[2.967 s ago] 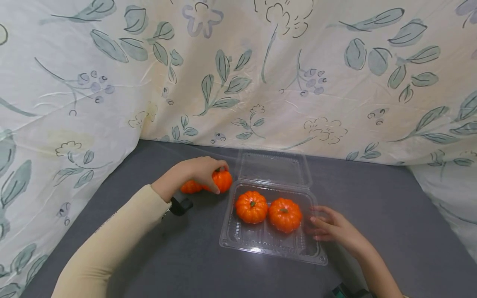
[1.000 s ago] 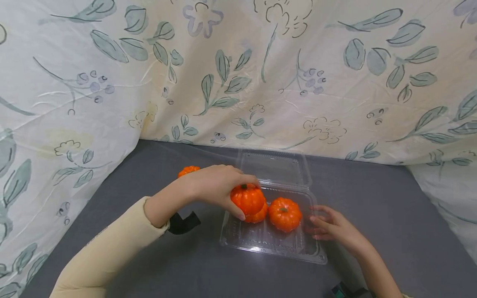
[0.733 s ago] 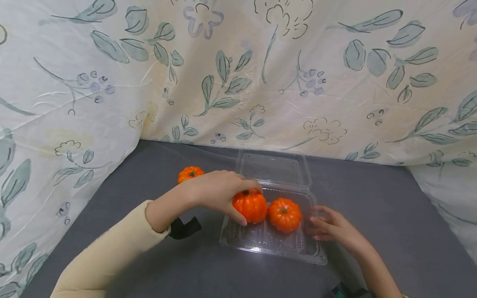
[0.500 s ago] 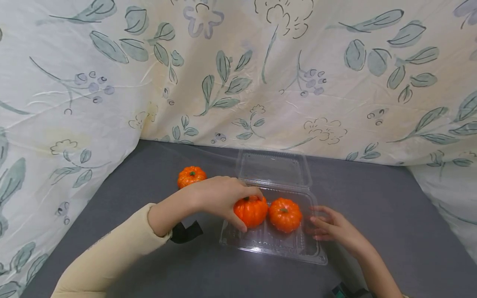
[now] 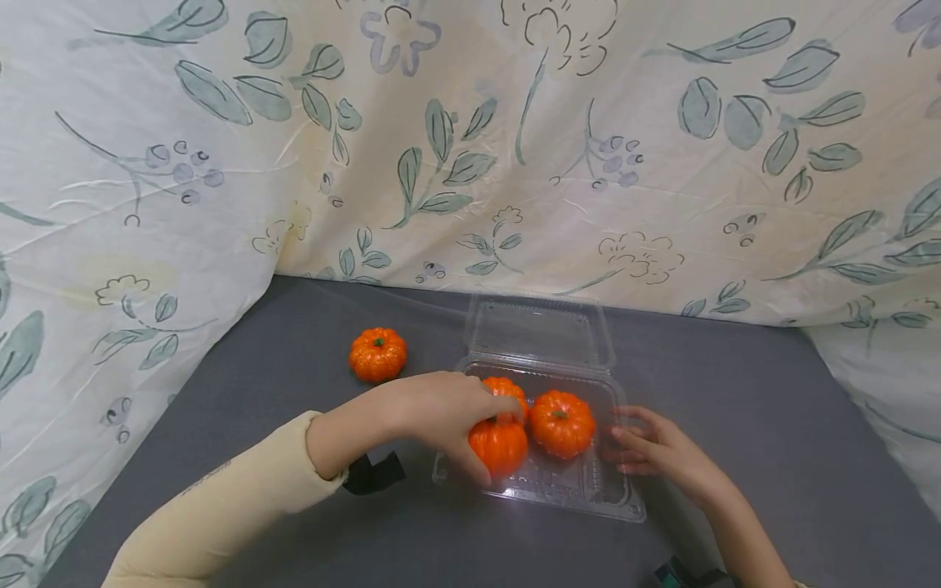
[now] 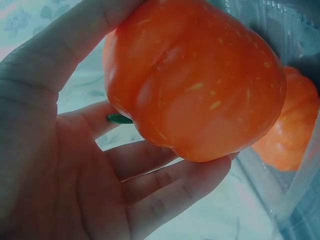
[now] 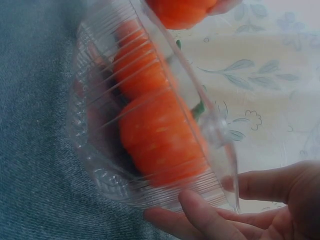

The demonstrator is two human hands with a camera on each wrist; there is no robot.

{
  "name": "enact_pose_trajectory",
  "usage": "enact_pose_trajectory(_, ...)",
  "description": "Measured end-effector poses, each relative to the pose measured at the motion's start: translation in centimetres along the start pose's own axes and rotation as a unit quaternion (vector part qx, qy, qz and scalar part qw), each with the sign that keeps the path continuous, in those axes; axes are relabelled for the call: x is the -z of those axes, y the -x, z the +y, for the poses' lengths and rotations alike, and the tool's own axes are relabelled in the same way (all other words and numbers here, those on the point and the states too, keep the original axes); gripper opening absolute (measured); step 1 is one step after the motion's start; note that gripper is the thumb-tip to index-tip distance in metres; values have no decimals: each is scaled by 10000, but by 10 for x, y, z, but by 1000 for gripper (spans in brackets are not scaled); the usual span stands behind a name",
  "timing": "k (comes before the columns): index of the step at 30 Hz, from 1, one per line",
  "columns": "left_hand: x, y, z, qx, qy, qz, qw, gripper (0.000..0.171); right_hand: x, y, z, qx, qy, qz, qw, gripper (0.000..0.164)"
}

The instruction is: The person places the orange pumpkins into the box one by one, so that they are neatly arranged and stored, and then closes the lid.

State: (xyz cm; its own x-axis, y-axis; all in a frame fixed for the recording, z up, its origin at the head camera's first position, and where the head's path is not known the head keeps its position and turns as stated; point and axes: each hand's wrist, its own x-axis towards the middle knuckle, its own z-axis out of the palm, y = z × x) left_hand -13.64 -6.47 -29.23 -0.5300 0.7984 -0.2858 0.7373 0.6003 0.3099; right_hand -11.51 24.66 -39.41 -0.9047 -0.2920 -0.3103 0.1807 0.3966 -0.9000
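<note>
My left hand (image 5: 441, 416) grips a small orange toy pumpkin (image 5: 498, 449) over the front left of a clear plastic clamshell container (image 5: 547, 483). In the left wrist view, thumb and fingers spread round the held pumpkin (image 6: 200, 85), its green stem toward the palm. Two more pumpkins sit side by side in the container: one (image 5: 507, 390) partly hidden by my left fingers, the other (image 5: 562, 425) to its right. At the container's right edge, my right hand (image 5: 669, 453) holds the rim; the right wrist view has fingers (image 7: 200, 212) against the ribbed wall.
Another orange pumpkin (image 5: 378, 355) stands on the dark grey tabletop (image 5: 353, 531), left of the container. The container's hinged lid (image 5: 540, 331) lies folded back behind it. A floral cloth (image 5: 470, 163) hangs along the back and sides.
My left hand took a pumpkin from the table at left, carried it right over the container, then brought it toward the front. The right hand has stayed at the rim.
</note>
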Motion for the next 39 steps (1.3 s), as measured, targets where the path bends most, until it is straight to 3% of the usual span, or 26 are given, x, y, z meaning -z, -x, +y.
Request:
enact_pose_trajectory(20, -14, -7, -10, -227, 400, -209, 9987, 57, 0, -1, 0, -67, -39, 83, 9999, 60)
enact_pose_trajectory(26, -20, -11, -17, -148, 621, -221, 9977, 56, 0, -1, 0, -20, -76, 48, 10000, 59)
enact_pose_trajectory(33, -24, -14, -20, 163, 547, -165, 9982, 58, 1, -2, 1, 14, -88, 19, 10000, 60)
enact_pose_trajectory(39, -24, -15, -21, 77, 562, -190, 9982, 58, 0, -1, 0, -31, -124, 31, 9999, 60)
